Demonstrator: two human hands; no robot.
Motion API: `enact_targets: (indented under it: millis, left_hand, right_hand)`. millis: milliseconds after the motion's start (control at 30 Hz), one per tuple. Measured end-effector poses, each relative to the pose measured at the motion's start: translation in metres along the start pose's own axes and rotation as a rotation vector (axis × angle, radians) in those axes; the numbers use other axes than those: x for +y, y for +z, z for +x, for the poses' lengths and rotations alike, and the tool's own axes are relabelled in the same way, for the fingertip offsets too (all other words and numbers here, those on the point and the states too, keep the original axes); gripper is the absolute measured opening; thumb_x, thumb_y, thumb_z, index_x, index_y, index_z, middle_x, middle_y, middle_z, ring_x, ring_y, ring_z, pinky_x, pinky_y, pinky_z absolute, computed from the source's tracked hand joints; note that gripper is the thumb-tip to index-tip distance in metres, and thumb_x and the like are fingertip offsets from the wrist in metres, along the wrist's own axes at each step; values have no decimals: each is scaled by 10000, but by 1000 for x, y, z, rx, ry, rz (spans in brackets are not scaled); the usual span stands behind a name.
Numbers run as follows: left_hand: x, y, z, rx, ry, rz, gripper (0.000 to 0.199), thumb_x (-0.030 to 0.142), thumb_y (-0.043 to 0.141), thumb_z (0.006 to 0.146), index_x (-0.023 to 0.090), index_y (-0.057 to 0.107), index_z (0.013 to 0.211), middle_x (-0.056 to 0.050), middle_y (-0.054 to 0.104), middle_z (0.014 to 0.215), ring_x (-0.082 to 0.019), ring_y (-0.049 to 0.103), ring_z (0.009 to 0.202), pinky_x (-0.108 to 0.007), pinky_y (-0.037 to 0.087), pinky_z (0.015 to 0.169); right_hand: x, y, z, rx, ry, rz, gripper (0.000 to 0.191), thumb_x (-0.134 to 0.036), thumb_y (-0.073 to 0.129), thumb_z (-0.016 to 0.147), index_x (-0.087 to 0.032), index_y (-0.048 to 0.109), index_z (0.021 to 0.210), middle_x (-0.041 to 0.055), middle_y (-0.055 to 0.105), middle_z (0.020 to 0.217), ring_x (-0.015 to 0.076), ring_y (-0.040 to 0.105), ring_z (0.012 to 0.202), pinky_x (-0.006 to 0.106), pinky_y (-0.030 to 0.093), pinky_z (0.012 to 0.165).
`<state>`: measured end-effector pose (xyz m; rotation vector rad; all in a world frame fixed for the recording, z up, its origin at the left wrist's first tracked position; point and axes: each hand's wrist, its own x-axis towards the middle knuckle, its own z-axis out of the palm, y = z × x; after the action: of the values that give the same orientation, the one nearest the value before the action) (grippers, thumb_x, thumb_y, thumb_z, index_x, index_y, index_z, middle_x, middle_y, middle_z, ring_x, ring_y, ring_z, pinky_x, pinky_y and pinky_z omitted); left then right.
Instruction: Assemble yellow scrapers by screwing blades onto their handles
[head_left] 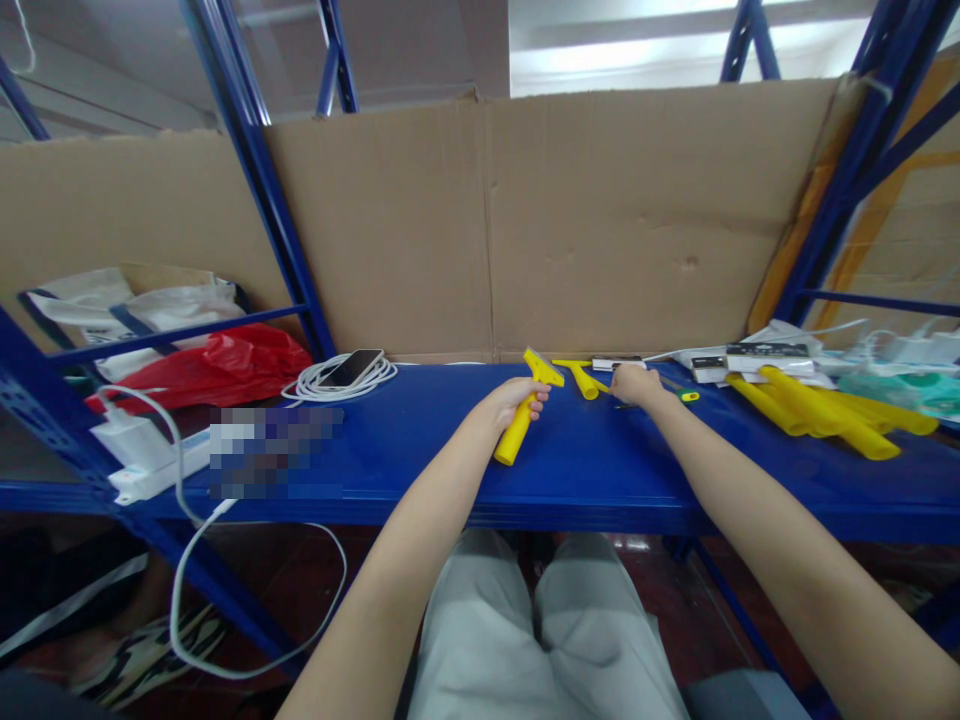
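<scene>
My left hand [519,402] is wrapped round the handle of a yellow scraper [513,437], whose wide flat head tilts up toward the back. Farther right, my right hand [634,385] reaches down to the blue shelf with its fingers closed; what they pinch is hidden. Just left of it lies a second yellow scraper [584,382], its head near my fingertips. A small white and black box [616,364] sits directly behind my right hand. A tool with a yellow-green handle [687,396] lies on the shelf to that hand's right.
Several yellow tube handles [817,410] are piled at the right beside small black-and-white boxes [769,358]. At the left are a phone [352,368] on a coiled white cable [304,385], a red plastic bag [225,365] and a power strip [161,475]. Cardboard [600,220] stands along the back.
</scene>
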<state>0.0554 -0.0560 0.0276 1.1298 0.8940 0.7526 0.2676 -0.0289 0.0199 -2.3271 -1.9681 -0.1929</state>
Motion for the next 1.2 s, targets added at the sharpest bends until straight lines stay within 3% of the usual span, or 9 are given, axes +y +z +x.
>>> enact_targets:
  millis: [667, 900, 1100, 1200]
  left_hand:
    - [0, 0, 0, 6, -2, 3, 192, 15, 409, 823, 184, 377, 736, 85, 362, 493, -25, 296, 305, -129, 215, 322]
    - [0, 0, 0, -9, -7, -3, 196, 20, 399, 828, 187, 367, 731, 87, 353, 492, -24, 291, 302, -123, 213, 319]
    - [1, 0, -2, -46, -12, -20, 193, 23, 390, 829, 190, 362, 736, 89, 346, 496, -29, 289, 301, -126, 231, 322]
    - [1, -1, -2, -85, 1, -34, 180, 28, 406, 816, 191, 371, 747, 92, 345, 504, -33, 292, 301, -136, 276, 333]
  right_hand:
    - [-2, 13, 11, 60, -63, -53, 362, -263, 574, 797, -103, 628, 1117, 215, 644, 1098, 271, 583, 1093, 358, 414, 898]
    - [1, 13, 10, 36, -99, -52, 332, -209, 572, 792, -105, 646, 1098, 219, 638, 1108, 282, 565, 1119, 365, 402, 919]
    - [6, 3, 7, 105, -73, 108, 236, -177, 540, 801, -116, 699, 964, 182, 676, 1028, 263, 609, 1036, 320, 432, 870]
    - [0, -4, 4, 182, -199, 350, 227, -195, 508, 831, -118, 706, 910, 134, 697, 979, 219, 638, 938, 275, 455, 825]
